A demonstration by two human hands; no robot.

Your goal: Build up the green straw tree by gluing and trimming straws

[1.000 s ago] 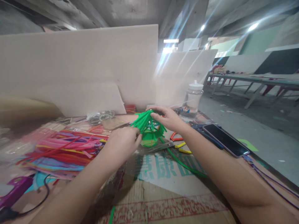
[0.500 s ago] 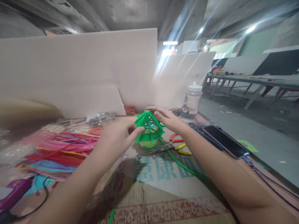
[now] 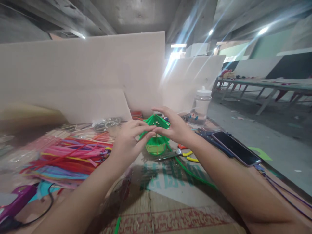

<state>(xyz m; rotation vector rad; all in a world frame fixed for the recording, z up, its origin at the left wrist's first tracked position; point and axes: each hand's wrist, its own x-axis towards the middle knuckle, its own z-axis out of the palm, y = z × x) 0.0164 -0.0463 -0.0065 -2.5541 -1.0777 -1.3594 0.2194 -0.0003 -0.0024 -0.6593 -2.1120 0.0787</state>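
A small green pipe-cleaner model (image 3: 156,148) with a cone-shaped roof stands upright on the cardboard in front of me. My left hand (image 3: 131,138) is at its front left, thumb and forefinger pinched together against the roof's front edge. Curved around the right side is my right hand (image 3: 174,126); its thumb meets the left fingertips, and its fingers are spread apart above, near the roof's peak. My hands partly hide the roof. Just right of the base lie scissors (image 3: 170,155) or pliers with yellow handles, and a long green pipe cleaner (image 3: 190,174) trails toward my right forearm.
Colourful pipe cleaners (image 3: 70,154) are heaped at left, with a purple glue gun (image 3: 18,201) nearer me. A clear bottle (image 3: 201,107) stands back right, and a phone (image 3: 236,148) with a cable lies at right. White boards (image 3: 97,71) rise behind.
Both hands have come together in front of the roof. The left hand has moved right and closed into a pinch; the right thumb has dropped to its fingertips.
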